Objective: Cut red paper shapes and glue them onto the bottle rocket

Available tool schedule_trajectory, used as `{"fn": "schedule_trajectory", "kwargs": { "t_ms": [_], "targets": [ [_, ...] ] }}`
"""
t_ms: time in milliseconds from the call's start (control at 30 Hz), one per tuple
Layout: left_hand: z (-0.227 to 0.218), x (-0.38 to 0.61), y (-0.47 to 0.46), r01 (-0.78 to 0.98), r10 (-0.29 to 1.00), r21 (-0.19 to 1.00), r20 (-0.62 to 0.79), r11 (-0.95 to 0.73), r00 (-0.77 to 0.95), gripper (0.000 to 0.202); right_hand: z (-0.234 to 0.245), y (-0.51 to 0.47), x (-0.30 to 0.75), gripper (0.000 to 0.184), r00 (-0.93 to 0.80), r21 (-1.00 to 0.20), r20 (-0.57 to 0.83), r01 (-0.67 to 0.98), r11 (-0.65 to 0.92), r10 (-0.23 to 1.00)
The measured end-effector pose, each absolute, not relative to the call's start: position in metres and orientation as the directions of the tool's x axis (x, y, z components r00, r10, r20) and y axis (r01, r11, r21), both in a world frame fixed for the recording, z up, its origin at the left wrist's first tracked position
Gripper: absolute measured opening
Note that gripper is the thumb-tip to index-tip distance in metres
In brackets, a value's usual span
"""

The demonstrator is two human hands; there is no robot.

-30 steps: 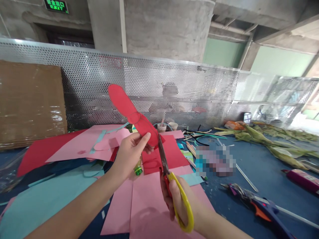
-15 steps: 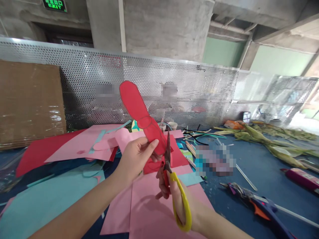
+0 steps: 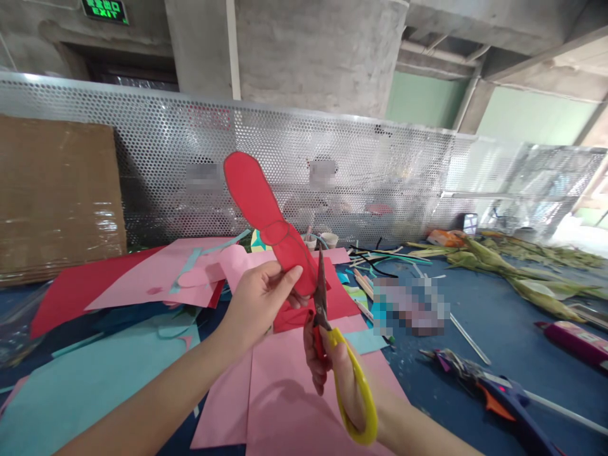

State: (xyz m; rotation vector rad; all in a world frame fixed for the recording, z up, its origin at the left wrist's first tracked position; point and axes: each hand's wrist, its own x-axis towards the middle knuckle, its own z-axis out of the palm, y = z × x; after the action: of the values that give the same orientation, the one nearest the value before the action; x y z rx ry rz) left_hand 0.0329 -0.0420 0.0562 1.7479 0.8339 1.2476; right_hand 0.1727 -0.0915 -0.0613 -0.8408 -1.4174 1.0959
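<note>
Between thumb and fingers, my left hand (image 3: 266, 294) pinches the lower part of a red paper cutout (image 3: 254, 193) with pencil-like lines drawn on it. The cutout is long, rounded at its upper end and tilted up to the left. My right hand (image 3: 344, 380) is closed round the scissors (image 3: 354, 386), which have a yellow handle, some red on the other loop and dark metal blades. Those blades point upward and meet the cutout's lower right edge. Pink sheets (image 3: 289, 392) lie under both hands, with red paper (image 3: 339, 294) just behind.
Light-blue paper (image 3: 95, 373) lies at the left, and a cardboard panel (image 3: 61, 196) stands behind it. To the right are a blue glue gun (image 3: 503, 396), a purple bottle (image 3: 577, 342) and corn husks (image 3: 503, 272). A perforated metal screen (image 3: 403, 183) runs along the back.
My right hand and the scissors handle have shifted slightly right, and the fingers below sit lower and closer together. The red cutout's top has tipped a little to the left.
</note>
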Motion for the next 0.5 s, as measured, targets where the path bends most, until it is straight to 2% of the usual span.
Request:
{"fn": "schedule_trajectory", "kwargs": {
  "t_ms": [233, 500],
  "targets": [
    [0.0558, 0.0329, -0.0426, 0.039, 0.850, 0.884, 0.435, -0.466, 0.298, 0.021, -0.0560, -0.0944, 0.1710, 0.068, -0.220, -0.951, 0.275, -0.204, 0.232, 0.936],
    [0.0554, 0.0323, -0.0442, 0.034, 0.851, 0.887, 0.431, -0.461, 0.300, 0.020, -0.0509, -0.0947, 0.1686, 0.072, -0.190, -0.956, 0.215, -0.244, 0.166, 0.958]
  ]
}}
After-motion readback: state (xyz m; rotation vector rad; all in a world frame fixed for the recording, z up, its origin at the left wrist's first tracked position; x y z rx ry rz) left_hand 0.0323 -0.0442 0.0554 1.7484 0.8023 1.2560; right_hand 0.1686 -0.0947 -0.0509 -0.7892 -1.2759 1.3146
